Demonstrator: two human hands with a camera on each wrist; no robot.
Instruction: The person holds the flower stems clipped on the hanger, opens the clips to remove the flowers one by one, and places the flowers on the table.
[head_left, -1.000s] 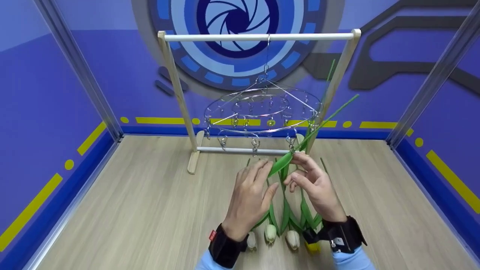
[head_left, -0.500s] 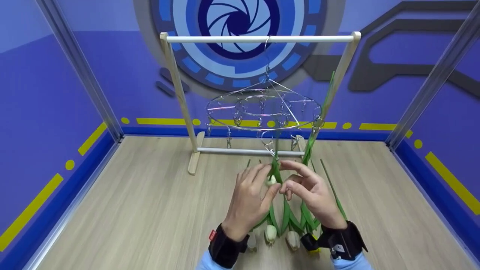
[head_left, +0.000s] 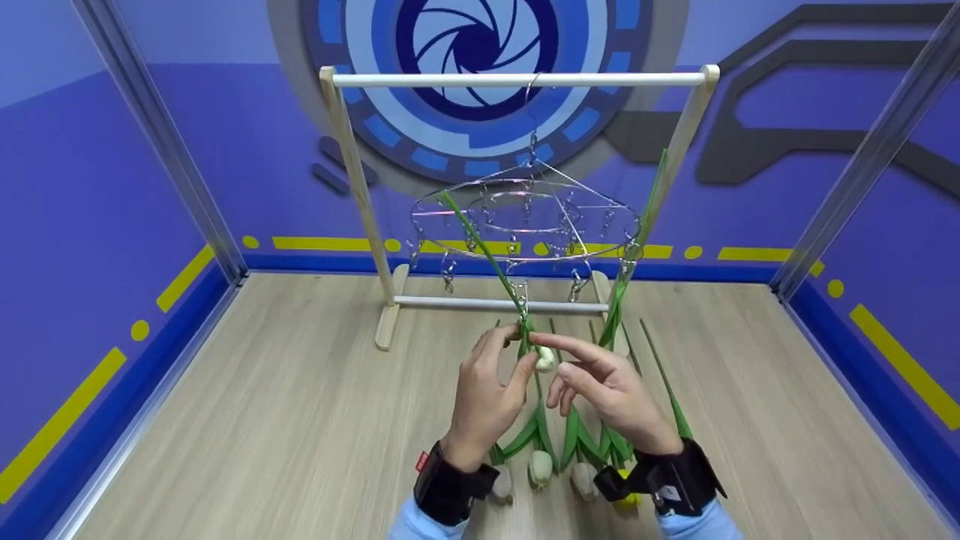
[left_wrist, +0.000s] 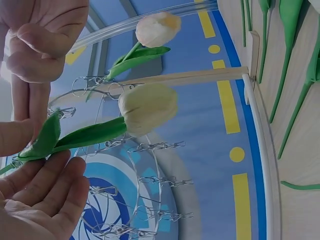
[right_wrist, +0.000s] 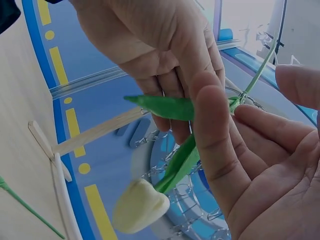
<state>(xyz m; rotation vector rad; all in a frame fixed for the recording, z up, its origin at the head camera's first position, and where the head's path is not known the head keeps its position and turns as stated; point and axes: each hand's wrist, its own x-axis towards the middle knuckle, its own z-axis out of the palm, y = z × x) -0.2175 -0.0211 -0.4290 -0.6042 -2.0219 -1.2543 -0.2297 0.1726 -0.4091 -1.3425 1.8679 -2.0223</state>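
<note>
A white artificial tulip (head_left: 546,358) hangs head down below a clip (head_left: 523,300) of the round metal hanger. Its green stem (head_left: 480,244) rises past the clip, tilted up to the left. My left hand (head_left: 484,397) pinches the stem and leaf between thumb and fingers just under the clip. From the other side my right hand (head_left: 607,394) reaches in, its extended index finger touching the leafy part; its thumb stands apart. In the right wrist view, the leaf (right_wrist: 167,106) passes behind a right finger. The left wrist view shows the whole flower (left_wrist: 148,109).
The round hanger (head_left: 461,253) hangs from the white bar (head_left: 450,79) of a wooden stand. Another tulip (head_left: 616,300) hangs on its right side. Several tulips lie on the wooden table (head_left: 300,390) below the hands, white heads (head_left: 540,469) and a yellow one (head_left: 626,495) towards me.
The stem has swung from leaning right to leaning left, and the hanger has turned and swayed. Both hands have shifted left, with the left fingers closing in round the stem.
</note>
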